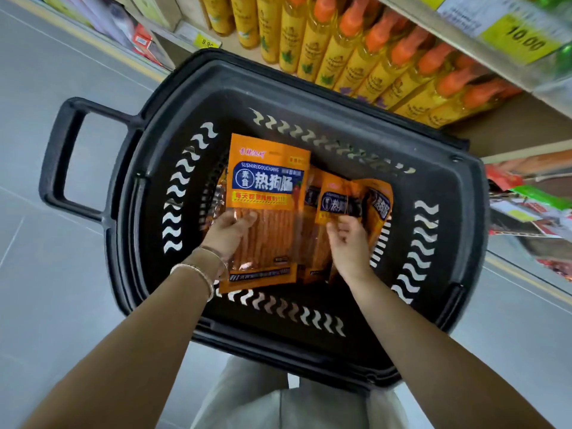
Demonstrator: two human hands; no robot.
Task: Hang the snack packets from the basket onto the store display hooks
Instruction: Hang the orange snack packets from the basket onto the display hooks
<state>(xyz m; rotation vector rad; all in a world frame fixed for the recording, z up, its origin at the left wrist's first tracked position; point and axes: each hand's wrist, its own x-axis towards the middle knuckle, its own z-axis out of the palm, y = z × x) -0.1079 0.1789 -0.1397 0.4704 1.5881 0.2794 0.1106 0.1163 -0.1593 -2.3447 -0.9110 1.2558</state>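
Both hands in the basket, a packet in each.

Your left hand (230,232) grips the front packet (266,187) by its lower left edge, thumb on its face. Its long axis runs away from you, header end farthest. Your right hand (351,243), fingers curled, pinches a second packet (337,201) among those lying in the basket (278,94). Farther off to your right, the display rack (532,199) is blurred and no hooks are discernible. Your right hand is nearer it.
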